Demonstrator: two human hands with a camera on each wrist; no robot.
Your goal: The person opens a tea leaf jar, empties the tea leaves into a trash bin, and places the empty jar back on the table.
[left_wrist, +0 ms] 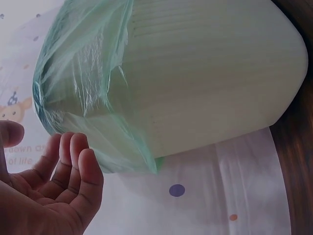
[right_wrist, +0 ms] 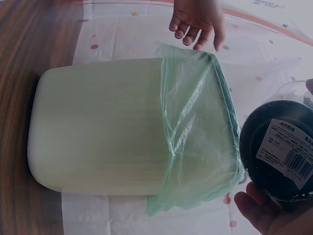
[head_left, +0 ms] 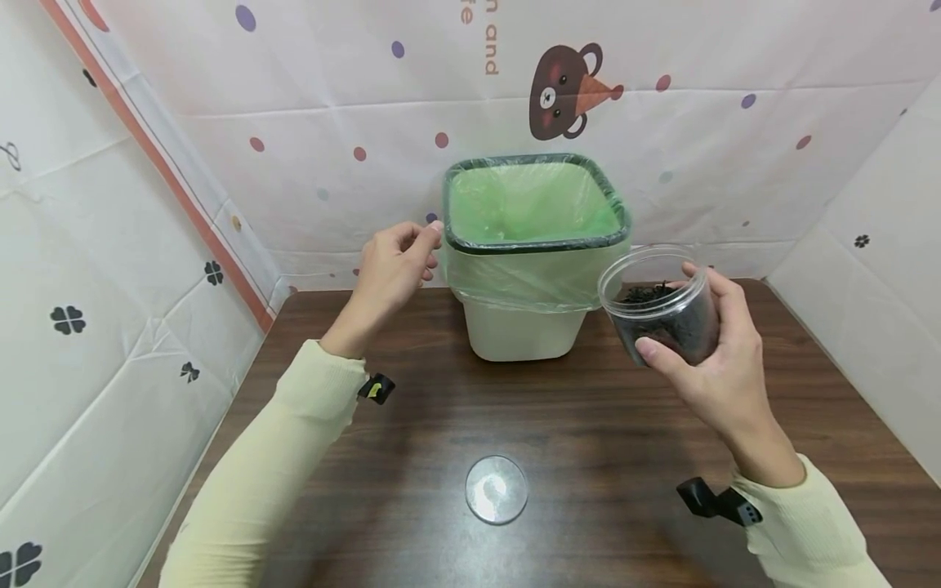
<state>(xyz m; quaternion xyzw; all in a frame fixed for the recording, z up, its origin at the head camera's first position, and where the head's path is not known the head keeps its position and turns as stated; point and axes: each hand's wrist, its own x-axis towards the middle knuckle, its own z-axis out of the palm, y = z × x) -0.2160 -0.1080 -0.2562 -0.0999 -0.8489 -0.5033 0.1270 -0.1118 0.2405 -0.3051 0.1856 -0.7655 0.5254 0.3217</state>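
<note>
A clear plastic jar (head_left: 667, 314), with dark dry shreds like tea leaves inside, is gripped by my right hand (head_left: 724, 359), thumb in front and fingers behind. It tilts toward the bin; in the right wrist view its base with a white barcode label (right_wrist: 286, 152) faces the camera. The cream trash bin (head_left: 525, 331) is lined with a thin green bag (head_left: 529, 282) folded over its dark rim. Beside the bin's left rim hovers my left hand (head_left: 397, 265), fingers loosely bent and holding nothing. In the left wrist view its thumb (left_wrist: 11, 133) stands apart from the fingers.
A round clear lid (head_left: 496, 490) lies on the dark wooden table (head_left: 412, 457), in front of the bin. Behind the bin hangs a printed cloth (head_left: 331, 73) with dots and a bear. Pale cloth walls close off both sides.
</note>
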